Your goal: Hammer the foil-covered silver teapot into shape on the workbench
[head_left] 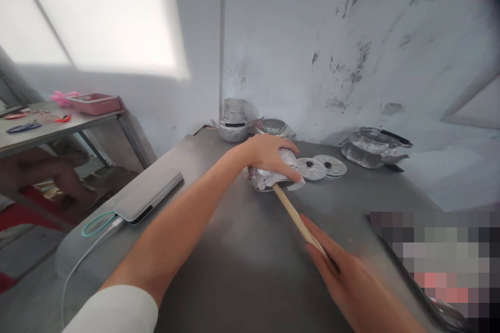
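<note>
My left hand [267,156] is wrapped over a dented silver metal kettle [265,179] tipped toward me on the grey table. Much of the kettle is hidden under that hand. In my right hand [332,265] is a light wooden stick [291,212], held in closed fingers. The stick's far end meets the kettle's opening, and its tip is out of sight. Just right of the kettle lie two round metal lids, a nearer lid [317,173] and a farther lid [336,169], each with a black knob.
Along the wall stand a stacked metal pot [234,125], a foil-like vessel [273,126] and another kettle [371,146]. A white power bank [150,199] with cables lies at left. Beyond it, a side table bears a pink basket [96,105]; a person's legs show below.
</note>
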A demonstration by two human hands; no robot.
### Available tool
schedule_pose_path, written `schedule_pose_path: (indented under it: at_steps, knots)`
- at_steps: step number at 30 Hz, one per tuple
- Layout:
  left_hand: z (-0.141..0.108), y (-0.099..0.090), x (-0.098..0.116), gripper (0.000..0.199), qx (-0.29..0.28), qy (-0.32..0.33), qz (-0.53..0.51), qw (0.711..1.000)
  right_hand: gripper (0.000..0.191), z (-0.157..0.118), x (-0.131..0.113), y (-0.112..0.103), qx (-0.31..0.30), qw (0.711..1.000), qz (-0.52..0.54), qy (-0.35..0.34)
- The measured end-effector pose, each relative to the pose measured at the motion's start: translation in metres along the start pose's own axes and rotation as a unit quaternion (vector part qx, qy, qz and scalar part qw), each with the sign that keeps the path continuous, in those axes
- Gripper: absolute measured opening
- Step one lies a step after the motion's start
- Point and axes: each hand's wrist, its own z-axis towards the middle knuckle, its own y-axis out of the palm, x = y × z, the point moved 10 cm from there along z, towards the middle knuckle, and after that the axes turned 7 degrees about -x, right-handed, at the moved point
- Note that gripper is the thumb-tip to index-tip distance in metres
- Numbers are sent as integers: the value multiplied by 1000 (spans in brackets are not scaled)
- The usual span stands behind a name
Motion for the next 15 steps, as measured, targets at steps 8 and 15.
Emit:
schedule_pose_path:
  at_steps: [8, 15]
  knots:
    - [0, 0, -3, 82, 0, -12, 0, 1000, 55, -8, -3, -10, 51, 998, 17, -13]
    - [1, 2, -2, 81, -6, -7, 14, 1000, 52, -7, -1, -6, 34, 999, 20, -16]
